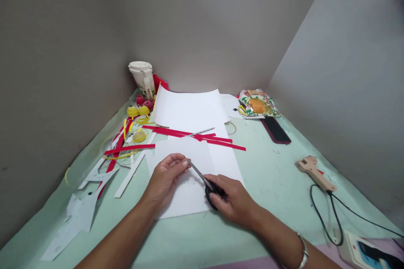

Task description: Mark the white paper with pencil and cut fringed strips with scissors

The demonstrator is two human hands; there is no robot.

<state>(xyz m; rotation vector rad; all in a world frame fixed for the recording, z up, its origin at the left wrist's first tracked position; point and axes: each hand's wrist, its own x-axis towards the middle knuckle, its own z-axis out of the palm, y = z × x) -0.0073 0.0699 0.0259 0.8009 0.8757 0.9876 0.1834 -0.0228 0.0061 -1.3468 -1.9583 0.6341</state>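
Scissors (202, 176): above white paper sheets, blades slanting away toward the left hand, black handles in the right hand.
Right hand (232, 197): fingers wrapped around the handles; silver bangle (303, 252) on the wrist.
Left hand (168, 174): thumb and forefinger pressed together at the blade tips; any small item between them cannot be made out.
Paper sheets (189, 197): beneath both hands; red strips (189, 133) and a pencil (200, 132) lie across them, farther back.
Left side: yellow plastic pieces (139, 136), white paper scraps (77, 218), lidded bucket (142, 77).
Right side: smartphone (275, 130) near a printed packet (259, 105); glue gun (315, 172) nearer, extension socket (362, 252) at the corner.
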